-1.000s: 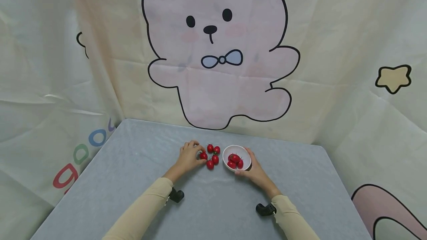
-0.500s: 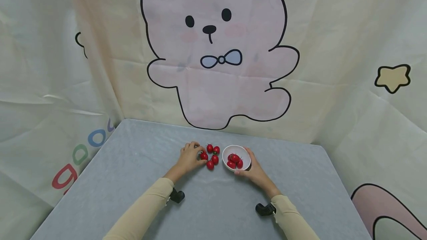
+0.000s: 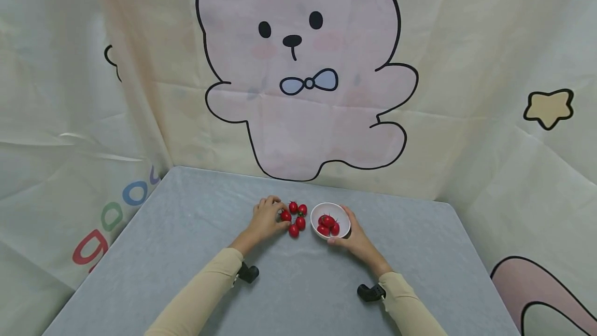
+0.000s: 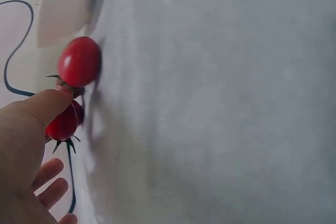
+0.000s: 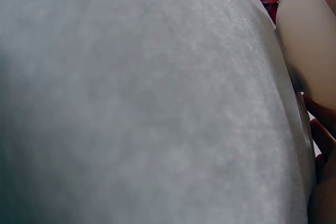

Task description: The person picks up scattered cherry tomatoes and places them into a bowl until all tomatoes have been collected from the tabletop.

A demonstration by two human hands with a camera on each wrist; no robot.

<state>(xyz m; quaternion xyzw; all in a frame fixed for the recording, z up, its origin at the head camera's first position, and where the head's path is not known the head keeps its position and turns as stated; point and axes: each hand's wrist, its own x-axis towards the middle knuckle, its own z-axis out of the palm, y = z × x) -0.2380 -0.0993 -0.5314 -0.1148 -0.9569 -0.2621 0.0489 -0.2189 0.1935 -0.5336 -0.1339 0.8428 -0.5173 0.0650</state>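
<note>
In the head view my left hand pinches a red cherry tomato between thumb and fingers, at the left side of a small cluster. The left wrist view shows that tomato with its green stem end, just behind the thumb, and another tomato beyond the thumb tip. Several loose tomatoes lie between the hands. My right hand grips a white bowl from its right side, thumb at the near edge. Inside the bowl are several cherry tomatoes.
A grey cloth-covered table spreads under everything. Cartoon-printed curtains rise behind its back edge and at both sides. Black wrist cameras sit on both forearms.
The left hand has shifted very slightly right with the pinched tomato, toward the rest of the cluster. The right hand and the bowl stay in place.
</note>
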